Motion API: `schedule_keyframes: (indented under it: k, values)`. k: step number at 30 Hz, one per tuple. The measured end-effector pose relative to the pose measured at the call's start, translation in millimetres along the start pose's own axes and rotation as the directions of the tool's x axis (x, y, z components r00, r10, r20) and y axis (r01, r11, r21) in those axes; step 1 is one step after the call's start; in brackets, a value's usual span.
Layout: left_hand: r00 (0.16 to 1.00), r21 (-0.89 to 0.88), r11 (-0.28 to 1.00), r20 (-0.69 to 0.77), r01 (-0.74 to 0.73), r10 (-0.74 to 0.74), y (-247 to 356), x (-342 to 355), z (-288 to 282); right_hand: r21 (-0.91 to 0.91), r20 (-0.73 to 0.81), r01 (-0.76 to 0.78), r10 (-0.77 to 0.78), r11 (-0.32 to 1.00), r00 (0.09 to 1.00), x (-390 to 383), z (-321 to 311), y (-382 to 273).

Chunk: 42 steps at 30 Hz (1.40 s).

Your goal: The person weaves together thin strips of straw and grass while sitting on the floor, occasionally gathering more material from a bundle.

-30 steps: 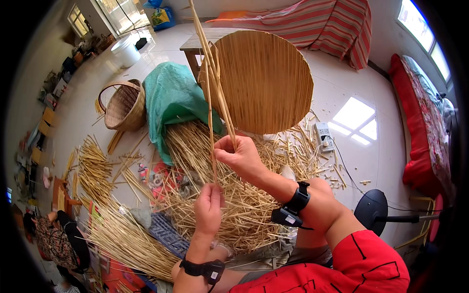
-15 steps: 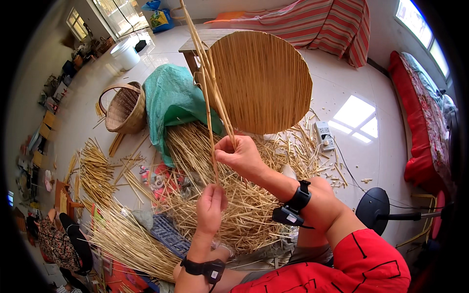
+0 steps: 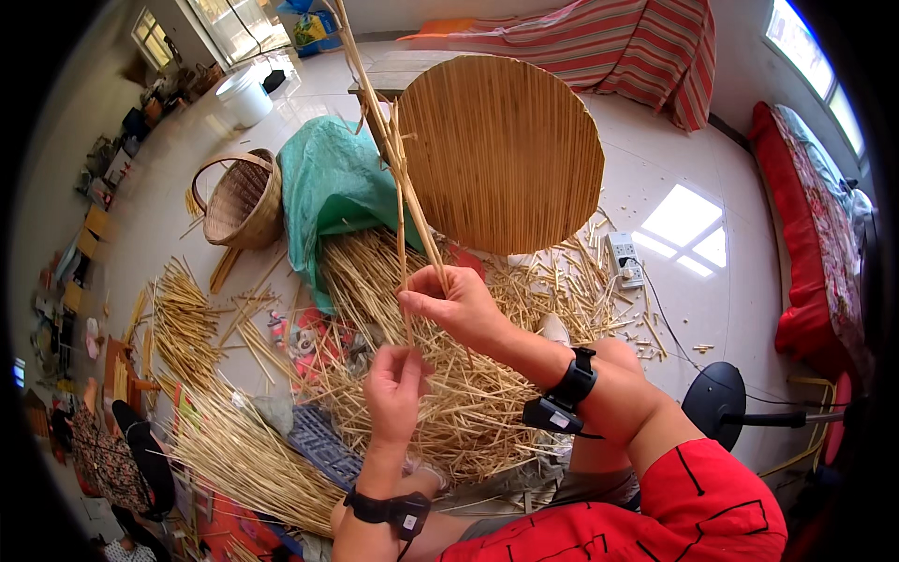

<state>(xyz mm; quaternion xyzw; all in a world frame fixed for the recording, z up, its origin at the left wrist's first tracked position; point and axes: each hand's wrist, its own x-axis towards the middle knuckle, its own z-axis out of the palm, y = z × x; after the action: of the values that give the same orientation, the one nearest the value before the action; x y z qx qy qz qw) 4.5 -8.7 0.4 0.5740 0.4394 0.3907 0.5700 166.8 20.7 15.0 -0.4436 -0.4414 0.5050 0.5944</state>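
A few long tan straw stalks (image 3: 415,208) rise from my right hand (image 3: 461,307), which is closed around them. One thinner stalk (image 3: 403,229) comes down past the right thumb to my left hand (image 3: 395,386). There the fingers are pinched on its lower end. Both hands hang above a loose heap of straw (image 3: 421,403), apart from it. Behind the upper stalks stands a round panel of slim parallel stalks (image 3: 496,155), leaning against a low wooden bench (image 3: 370,82).
A green sack (image 3: 332,178) lies by a woven basket (image 3: 245,204) at the far left. Long straw (image 3: 243,459) is bundled at the near left; a person (image 3: 112,459) sits beyond. Right are a power strip (image 3: 625,259) and a black round-based stand (image 3: 714,405).
The stalks' upper ends have swung a little to the left. My left hand has shifted slightly left and up, while my right hand has dipped slightly. Both grips stay closed.
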Motion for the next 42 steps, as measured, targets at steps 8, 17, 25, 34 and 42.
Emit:
schedule_keyframes:
  k: [8, 17, 25, 34, 42]
  values:
    - [0.989, 0.077, 0.995, -0.127, -0.068, 0.077, -3, 4, -3, -0.084, 0.026, -0.052, 0.054, 0.995, 0.998, -2, 3, 2]
    - [0.991, -0.151, 0.981, -0.049, 0.12, -0.128, 9, 4, -9, -0.025, 0.056, -0.084, 0.085, 0.996, 0.995, -1, 2, 4]
    - [0.988, -0.253, 0.955, 0.025, 0.155, -0.153, 7, 5, -10, 0.007, 0.056, -0.074, 0.074, 0.997, 0.996, 0, 2, 15]
    - [0.988, -0.196, 0.979, -0.132, 0.051, -0.077, -1, 8, -7, 0.013, 0.078, -0.135, 0.134, 0.991, 0.988, -5, 9, 16]
    - [0.981, -0.013, 0.998, -0.186, -0.061, 0.058, -2, 10, -12, 0.115, 0.195, -0.144, 0.119, 0.983, 0.973, -9, 16, 19]
